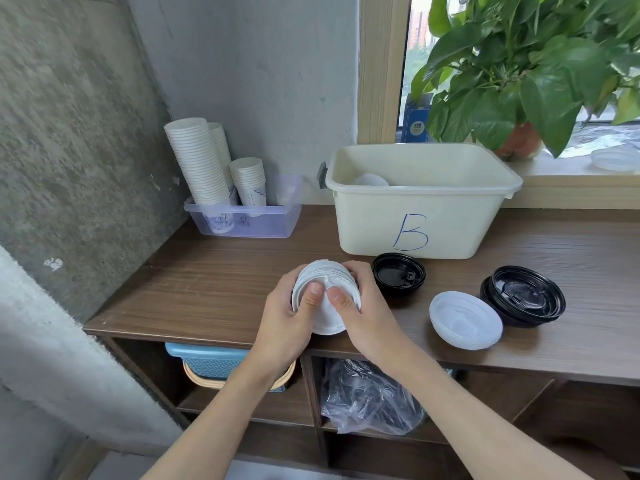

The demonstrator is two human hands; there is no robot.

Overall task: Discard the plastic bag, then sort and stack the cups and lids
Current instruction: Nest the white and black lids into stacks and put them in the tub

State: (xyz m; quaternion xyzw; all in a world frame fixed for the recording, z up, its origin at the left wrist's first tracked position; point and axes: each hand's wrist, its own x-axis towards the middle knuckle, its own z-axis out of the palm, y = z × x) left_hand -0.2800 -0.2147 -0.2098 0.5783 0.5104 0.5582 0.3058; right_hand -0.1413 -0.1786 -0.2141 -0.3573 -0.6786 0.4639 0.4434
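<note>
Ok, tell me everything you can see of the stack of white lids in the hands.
The stack of white lids is a nested pile of round, thin lids that look like plastic. Their rims show as layered edges along the top. It is tipped so one flat face points at the camera, over the front part of the brown counter. The left hand grips its left side and the right hand its right, both thumbs pressing on the facing lid. The number of lids, and whether the pile touches the counter, cannot be told.

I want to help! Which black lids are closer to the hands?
The black lids beside the right hand, before the B bin; the other black pile sits far right.
</note>
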